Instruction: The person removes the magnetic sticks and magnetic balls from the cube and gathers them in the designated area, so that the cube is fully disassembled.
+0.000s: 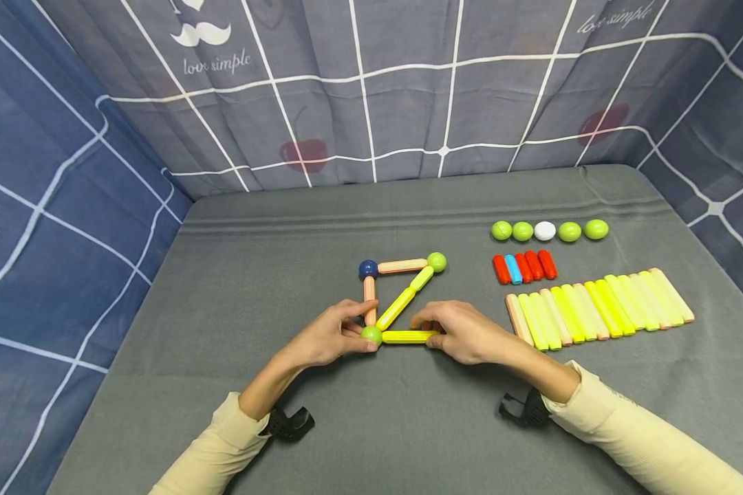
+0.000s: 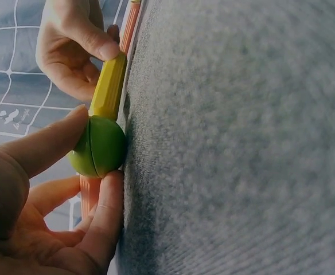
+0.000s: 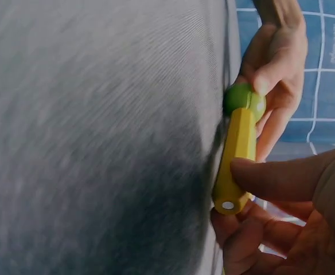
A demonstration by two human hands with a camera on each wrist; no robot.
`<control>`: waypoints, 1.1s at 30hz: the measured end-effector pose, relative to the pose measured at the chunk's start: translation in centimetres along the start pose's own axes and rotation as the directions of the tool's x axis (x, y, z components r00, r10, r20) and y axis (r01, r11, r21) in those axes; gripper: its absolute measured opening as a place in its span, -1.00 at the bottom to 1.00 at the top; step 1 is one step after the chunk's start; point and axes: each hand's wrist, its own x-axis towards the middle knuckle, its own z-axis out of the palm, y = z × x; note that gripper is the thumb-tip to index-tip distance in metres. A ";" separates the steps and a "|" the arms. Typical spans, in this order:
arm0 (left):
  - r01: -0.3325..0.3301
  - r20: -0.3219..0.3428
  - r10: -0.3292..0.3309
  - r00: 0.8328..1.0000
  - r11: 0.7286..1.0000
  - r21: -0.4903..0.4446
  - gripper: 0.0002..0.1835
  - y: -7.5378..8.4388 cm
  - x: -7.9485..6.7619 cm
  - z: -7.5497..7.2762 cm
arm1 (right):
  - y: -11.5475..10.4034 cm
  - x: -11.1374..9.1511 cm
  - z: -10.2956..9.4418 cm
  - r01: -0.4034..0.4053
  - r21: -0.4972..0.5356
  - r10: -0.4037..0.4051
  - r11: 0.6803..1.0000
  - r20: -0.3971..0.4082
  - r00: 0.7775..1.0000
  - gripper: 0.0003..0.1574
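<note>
My left hand point(image 1: 331, 335) holds a green ball point(image 1: 372, 336) between thumb and fingers at the near left corner of a flat shape of magnetic rods and balls. My right hand point(image 1: 467, 333) pinches the outer end of a yellow magnetic rod point(image 1: 405, 337), whose other end meets that ball. In the right wrist view the yellow rod point(image 3: 236, 143) shows a silvery tip. An orange rod point(image 1: 370, 292) runs from the held ball up to a navy ball point(image 1: 368, 269). Another orange rod point(image 1: 402, 266) joins that to a second green ball point(image 1: 436, 262). Two yellow pieces point(image 1: 395, 309) form the diagonal.
At the right lies a long row of yellow and orange rods point(image 1: 588, 309). Above it are short red rods point(image 1: 533, 265) with one blue rod point(image 1: 512, 269), then green balls point(image 1: 569, 232) around a white ball point(image 1: 545, 230). Checked curtains point(image 1: 402, 117) border the grey cloth point(image 1: 254, 240).
</note>
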 end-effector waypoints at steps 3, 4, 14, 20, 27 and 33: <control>0.001 -0.004 -0.001 1.000 1.000 0.004 -0.20 0.0 0.0 0.1 | -0.6 -0.3 0.0 -0.025 0.018 0.024 1.000 0.056 0.998 -0.71; 0.002 -0.007 -0.002 1.000 1.000 0.006 -0.20 0.0 0.0 0.1 | -0.9 -0.4 0.0 -0.030 0.030 0.028 0.999 0.075 0.997 -0.72; 0.053 -0.060 -0.050 0.997 0.998 0.038 -0.23 0.4 0.2 0.4 | -1.9 -1.6 0.1 -0.049 0.116 0.033 0.992 0.136 0.990 -0.73; 0.078 -0.066 -0.076 0.995 0.996 0.033 -0.22 0.4 0.3 0.2 | -1.6 -3.3 0.1 -0.085 0.200 0.066 0.976 0.100 0.993 -0.68; 0.072 -0.058 -0.071 0.996 0.997 0.019 -0.22 0.2 0.3 0.1 | 0.0 -5.0 -0.3 -0.124 0.386 0.096 0.914 0.090 0.991 -0.46; 0.067 -0.057 -0.066 0.996 0.998 0.016 -0.21 0.0 0.4 0.1 | 0.6 -5.9 -0.2 -0.150 0.489 0.109 0.859 0.112 0.988 -0.23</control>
